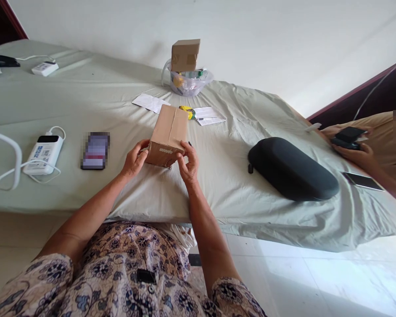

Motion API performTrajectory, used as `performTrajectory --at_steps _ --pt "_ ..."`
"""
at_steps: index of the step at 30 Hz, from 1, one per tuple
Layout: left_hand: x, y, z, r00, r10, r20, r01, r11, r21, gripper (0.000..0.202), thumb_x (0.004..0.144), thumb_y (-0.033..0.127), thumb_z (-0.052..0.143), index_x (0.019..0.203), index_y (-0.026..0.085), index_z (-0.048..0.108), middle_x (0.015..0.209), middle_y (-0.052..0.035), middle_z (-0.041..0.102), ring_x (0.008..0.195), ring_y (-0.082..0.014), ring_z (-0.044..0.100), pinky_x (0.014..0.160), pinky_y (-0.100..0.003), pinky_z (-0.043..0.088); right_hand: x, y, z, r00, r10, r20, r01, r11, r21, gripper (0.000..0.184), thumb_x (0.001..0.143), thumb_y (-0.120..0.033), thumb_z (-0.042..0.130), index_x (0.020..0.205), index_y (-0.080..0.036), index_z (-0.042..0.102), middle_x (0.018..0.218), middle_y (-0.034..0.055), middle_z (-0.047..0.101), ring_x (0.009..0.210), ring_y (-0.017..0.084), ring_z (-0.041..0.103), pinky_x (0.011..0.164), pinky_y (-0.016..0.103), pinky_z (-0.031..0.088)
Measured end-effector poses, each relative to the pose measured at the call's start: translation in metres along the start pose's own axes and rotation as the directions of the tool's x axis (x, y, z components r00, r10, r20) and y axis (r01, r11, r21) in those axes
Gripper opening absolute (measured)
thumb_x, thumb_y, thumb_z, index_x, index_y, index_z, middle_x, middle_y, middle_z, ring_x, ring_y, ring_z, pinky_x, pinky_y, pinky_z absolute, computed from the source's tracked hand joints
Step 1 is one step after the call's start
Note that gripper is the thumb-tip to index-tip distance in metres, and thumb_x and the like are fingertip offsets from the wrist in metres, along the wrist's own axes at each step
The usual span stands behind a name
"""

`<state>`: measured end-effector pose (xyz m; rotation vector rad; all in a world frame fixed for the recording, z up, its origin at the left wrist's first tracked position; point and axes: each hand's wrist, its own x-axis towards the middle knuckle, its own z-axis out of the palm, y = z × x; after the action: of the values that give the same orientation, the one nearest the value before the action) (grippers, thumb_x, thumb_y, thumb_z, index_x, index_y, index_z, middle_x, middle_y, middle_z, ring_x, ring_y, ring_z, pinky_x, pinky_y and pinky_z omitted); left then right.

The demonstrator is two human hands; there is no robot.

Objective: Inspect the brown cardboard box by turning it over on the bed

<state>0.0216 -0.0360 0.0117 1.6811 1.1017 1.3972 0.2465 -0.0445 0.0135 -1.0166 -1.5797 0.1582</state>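
The table [224, 193] wears a creased, pale green cover. On its left lie a small white device [45, 68], a larger white device [42, 156] and a phone [95, 150]. A plastic bowl [194, 90] stands at the back, papers [151, 103] before it. A cardboard box [169, 125] seems to rest midway; a black case [292, 169] and second phone [363, 181] lie right.

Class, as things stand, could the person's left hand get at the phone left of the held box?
Probably yes: the phone lies just left of the left hand, with only cloth between them, though that hand would have to let go of the box.
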Motion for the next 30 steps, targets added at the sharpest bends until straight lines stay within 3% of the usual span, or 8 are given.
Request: performTrajectory --at_steps 4,7,11,14,17,20,25,30 --pt "-0.001 0.001 0.000 0.998 0.050 -0.034 -0.052 0.998 -0.039 0.060 0.093 0.061 0.052 0.136 0.020 0.053 0.131 -0.0155 0.068 0.125 -0.0271 0.065 0.104 -0.042 0.054 -0.001 -0.004 0.004 0.997 -0.034 0.063 0.032 0.999 0.038 0.046 0.098 -0.049 0.051 0.136 -0.024 0.060 0.085 0.0039 0.065 0.076 0.016 0.060 0.076 0.035 0.058" --pt "0.000 -0.002 -0.002 0.993 0.081 -0.082 -0.079 0.996 0.032 0.074 0.090 0.066 0.055 0.147 0.021 0.041 0.141 -0.0183 0.061 0.128 -0.0287 0.063 0.103 -0.042 0.054 -0.004 -0.012 0.009 0.984 -0.113 0.140 0.097 0.988 0.117 0.046 0.100 -0.042 0.049 0.142 -0.024 0.054 0.083 0.0026 0.065 0.077 0.015 0.062 0.075 0.033 0.058" --pt "0.000 -0.003 -0.007 0.968 0.199 -0.156 -0.166 0.965 0.201 0.080 0.094 0.065 0.050 0.156 0.021 0.027 0.160 -0.0206 0.041 0.149 -0.0301 0.042 0.121 -0.045 0.037 -0.010 -0.023 0.022 0.944 -0.240 0.226 0.200 0.962 0.186 0.049 0.103 -0.033 0.045 0.151 -0.024 0.043 0.086 0.0024 0.066 0.078 0.013 0.064 0.078 0.031 0.059" --pt "-0.001 0.000 -0.009 0.938 0.316 -0.142 -0.266 0.919 0.289 0.086 0.094 0.069 0.045 0.160 0.021 0.019 0.165 -0.0209 0.029 0.156 -0.0315 0.028 0.127 -0.048 0.025 -0.013 -0.025 0.030 0.926 -0.289 0.242 0.242 0.948 0.208 0.051 0.104 -0.029 0.043 0.154 -0.023 0.039 0.088 0.0031 0.067 0.077 0.012 0.065 0.079 0.030 0.059" --pt "-0.001 0.004 -0.008 0.910 0.407 -0.083 -0.348 0.856 0.382 0.100 0.084 0.082 0.047 0.158 0.020 0.024 0.166 -0.0245 0.022 0.156 -0.0388 0.023 0.125 -0.055 0.023 -0.016 -0.023 0.032 0.927 -0.271 0.259 0.227 0.956 0.188 0.049 0.104 -0.031 0.042 0.152 -0.022 0.043 0.090 0.0045 0.070 0.078 0.013 0.066 0.079 0.029 0.059" --pt "-0.002 0.009 -0.003 0.897 0.435 -0.078 -0.358 0.819 0.449 0.105 0.074 0.089 0.052 0.149 0.017 0.038 0.163 -0.0281 0.022 0.153 -0.0438 0.027 0.122 -0.058 0.028 -0.016 -0.021 0.031 0.942 -0.230 0.243 0.198 0.969 0.149 0.043 0.104 -0.035 0.044 0.145 -0.025 0.053 0.092 0.0053 0.075 0.076 0.014 0.069 0.076 0.029 0.060" --pt "-0.001 0.015 0.006 0.889 0.446 -0.101 -0.351 0.807 0.475 0.103 0.066 0.092 0.056 0.136 0.018 0.046 0.159 -0.0287 0.027 0.150 -0.0439 0.032 0.118 -0.058 0.032 -0.014 -0.025 0.027 0.975 -0.184 0.124 0.173 0.980 0.096 0.030 0.101 -0.038 0.052 0.119 -0.025 0.072 0.080 0.0039 0.077 0.066 0.014 0.070 0.064 0.028 0.060" --pt "-0.002 0.019 0.010 0.865 0.489 -0.115 -0.382 0.789 0.481 0.103 0.062 0.090 0.064 0.133 0.018 0.045 0.154 -0.0283 0.031 0.145 -0.0436 0.038 0.116 -0.057 0.036 -0.013 -0.026 0.026 0.987 -0.133 0.095 0.124 0.988 0.097 0.032 0.101 -0.041 0.052 0.106 -0.023 0.077 0.072 0.0038 0.075 0.058 0.013 0.066 0.056 0.028 0.058"
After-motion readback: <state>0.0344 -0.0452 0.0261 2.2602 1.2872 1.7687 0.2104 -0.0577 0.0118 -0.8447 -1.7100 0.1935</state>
